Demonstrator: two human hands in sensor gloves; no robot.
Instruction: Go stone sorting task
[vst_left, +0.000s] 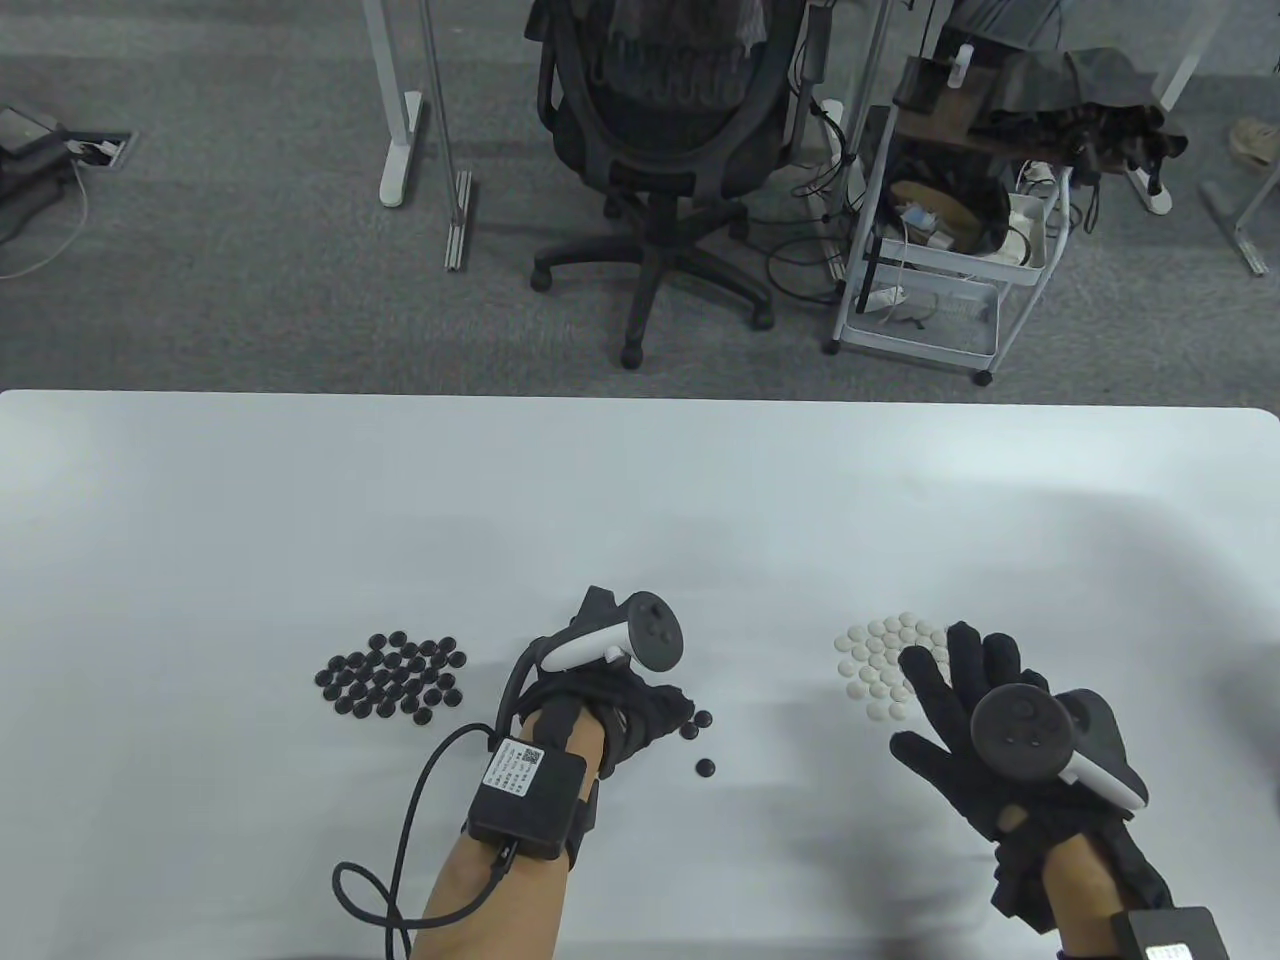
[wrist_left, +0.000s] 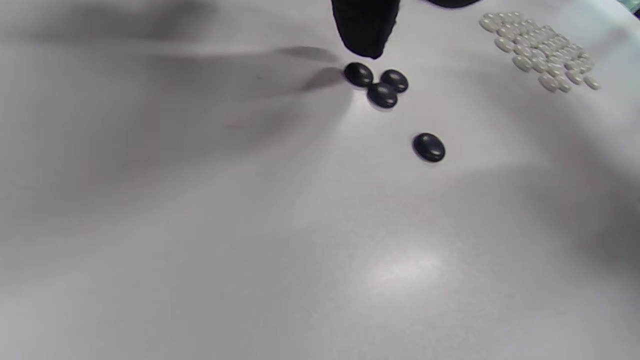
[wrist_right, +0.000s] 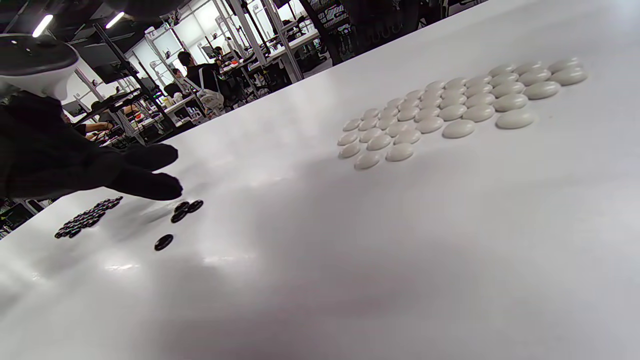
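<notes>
Your left hand (vst_left: 640, 715), fingers loosely curled and holding nothing, sits just left of the stray black stones (wrist_left: 382, 85). They lie mid-frame on the desk (vst_left: 640, 480); your spread right hand (vst_left: 960, 720) is far off.

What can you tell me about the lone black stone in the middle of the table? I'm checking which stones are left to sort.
The lone black stone is a small, glossy, lens-shaped disc lying flat on the white table, touching nothing. It sits apart from three other loose black stones clustered at the left hand fingertips, and between the black pile and the white pile.
</notes>
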